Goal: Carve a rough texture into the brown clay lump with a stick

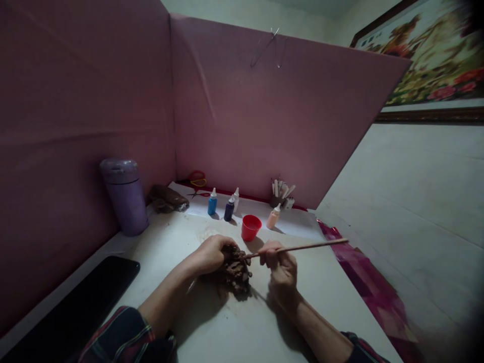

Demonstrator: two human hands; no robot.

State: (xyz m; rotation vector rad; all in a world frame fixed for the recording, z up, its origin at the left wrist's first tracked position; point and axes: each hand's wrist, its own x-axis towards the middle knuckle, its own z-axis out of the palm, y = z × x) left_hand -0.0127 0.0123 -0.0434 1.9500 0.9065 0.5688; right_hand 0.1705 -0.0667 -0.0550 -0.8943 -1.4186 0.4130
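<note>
A rough, lumpy mass of brown clay (238,275) sits on the white table in front of me. My left hand (214,253) curls around its upper left side, with the fingertips partly hidden behind the clay. In my right hand (280,269) is a long thin wooden stick (313,246), gripped near its left end. The stick's narrow tip meets the clay's upper right side, while its other end points off to the right. Just beyond the clay stands a small red cup (251,228).
Behind the cup stand a blue bottle (212,202), a dark purple bottle (229,209), a white bottle and a peach bottle (273,218). A holder of tools (279,199), scissors (198,193) and a brown bag (166,198) lie farther back. At left are a purple tumbler (126,199) and a black phone-like slab (83,307).
</note>
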